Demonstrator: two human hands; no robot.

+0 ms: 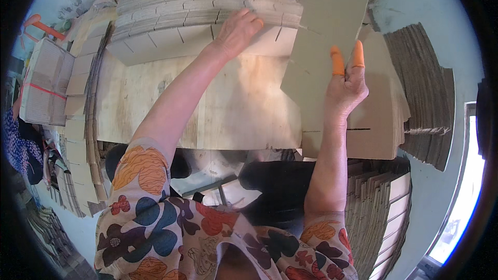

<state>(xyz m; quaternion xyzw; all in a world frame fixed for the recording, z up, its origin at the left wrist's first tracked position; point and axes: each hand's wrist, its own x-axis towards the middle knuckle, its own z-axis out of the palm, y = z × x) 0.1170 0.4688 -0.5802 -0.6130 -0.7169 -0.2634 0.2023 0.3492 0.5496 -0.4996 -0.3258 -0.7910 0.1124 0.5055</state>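
Note:
Many slotted cardboard strips stand packed in rows at the far side of the wooden table. My left hand (239, 32) reaches across the front slotted cardboard strip (171, 40), its fingers curled over the top edge; the fingertips are partly hidden. An orange finger cot covers one of its fingers. On the right, my right hand (346, 85) grips the edge of a long cardboard sheet (324, 15), which slants up over a stack of flat cardboard sheets (381, 103). Two of its digits wear orange finger cots and point away from me, one lying over the sheet.
The pale wooden tabletop (244, 109) lies between my arms. More cardboard stacks (423, 80) stand at the right wall, and slotted pieces (376, 218) lower right. A carton with red strap (49, 83) and an orange-handled tool (46, 27) are at left. Slotted cardboard (78, 119) lines the left edge.

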